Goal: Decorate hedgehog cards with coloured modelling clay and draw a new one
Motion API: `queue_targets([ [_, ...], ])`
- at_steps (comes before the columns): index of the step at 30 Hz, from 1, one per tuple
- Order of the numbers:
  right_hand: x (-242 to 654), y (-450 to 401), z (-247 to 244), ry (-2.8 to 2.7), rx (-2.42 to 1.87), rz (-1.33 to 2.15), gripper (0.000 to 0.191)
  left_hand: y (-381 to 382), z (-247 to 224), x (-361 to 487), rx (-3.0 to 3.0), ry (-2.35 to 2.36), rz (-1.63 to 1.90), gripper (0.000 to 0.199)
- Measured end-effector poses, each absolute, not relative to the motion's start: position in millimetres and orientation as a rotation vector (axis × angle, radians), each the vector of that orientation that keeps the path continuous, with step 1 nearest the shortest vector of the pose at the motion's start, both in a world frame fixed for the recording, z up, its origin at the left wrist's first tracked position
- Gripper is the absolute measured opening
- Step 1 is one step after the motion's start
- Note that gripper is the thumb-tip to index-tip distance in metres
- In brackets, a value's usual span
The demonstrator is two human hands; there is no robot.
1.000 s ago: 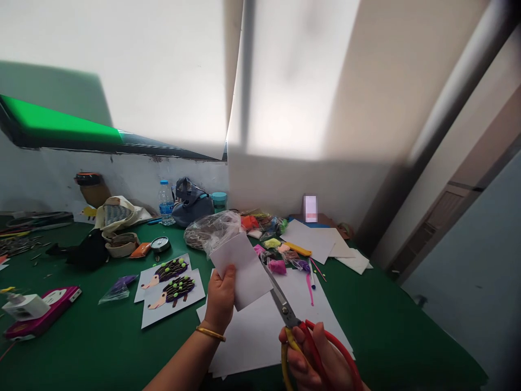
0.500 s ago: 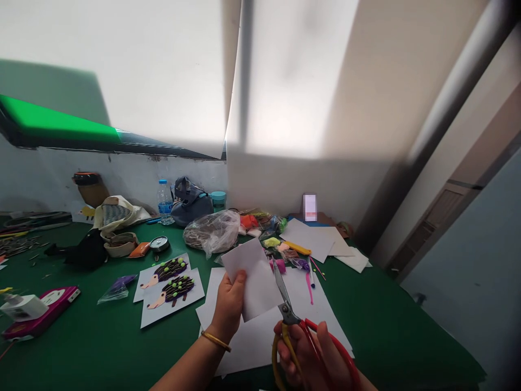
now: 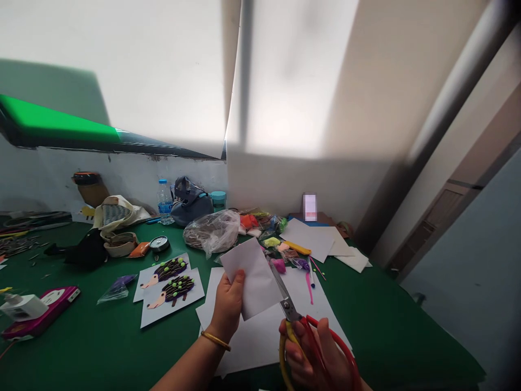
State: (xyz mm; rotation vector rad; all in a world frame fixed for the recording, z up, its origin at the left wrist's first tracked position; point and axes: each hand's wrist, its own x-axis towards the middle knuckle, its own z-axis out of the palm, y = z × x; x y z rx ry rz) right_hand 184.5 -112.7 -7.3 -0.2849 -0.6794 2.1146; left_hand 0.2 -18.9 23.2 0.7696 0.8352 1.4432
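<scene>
A small white paper [image 3: 254, 279] is held up by my left hand [image 3: 230, 304], thumb on its front face; a gold bangle circles the wrist. My right hand [image 3: 313, 353] grips scissors [image 3: 290, 309] with one red and one yellow handle. Their blades point up and lie along the right edge of the held paper. Below both hands, large white sheets [image 3: 252, 347] rest on the green table [image 3: 386, 336]. Two cards with hedgehog pictures [image 3: 173, 298] overlap to the left of my left hand.
Behind the hands are a plastic bag [image 3: 214, 231], clay packets, a yellow tool [image 3: 297, 248] and more paper [image 3: 307, 239]. A phone [image 3: 310, 207] leans on the wall. Further left are a bottle [image 3: 165, 203], a dial [image 3: 159, 244] and a pink box [image 3: 44, 315].
The scissors have shifted slightly right with my right hand, and their blades look closer together. My left hand and the paper have barely moved.
</scene>
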Motion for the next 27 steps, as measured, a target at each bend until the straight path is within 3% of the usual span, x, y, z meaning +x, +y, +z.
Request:
queue_targets([
  [8, 194, -107, -17, -0.724, -0.238, 2.074, 0.067, -17, 18, -3, 0.758, 0.822, 1.452, 0.049],
  [16, 194, -127, 1, -0.626, -0.399, 2.027, 0.079, -12, 17, -5, 0.652, 0.819, 1.488, 0.052],
  [23, 198, -137, 3, -0.55, -0.455, 2.12, 0.071, 5, 28, -11, 0.503, 0.828, 1.548, 0.033],
  [27, 200, -140, 7, -0.583, -0.481, 2.121, 0.079, 12, 34, -13, 0.453, 0.842, 1.557, 0.028],
])
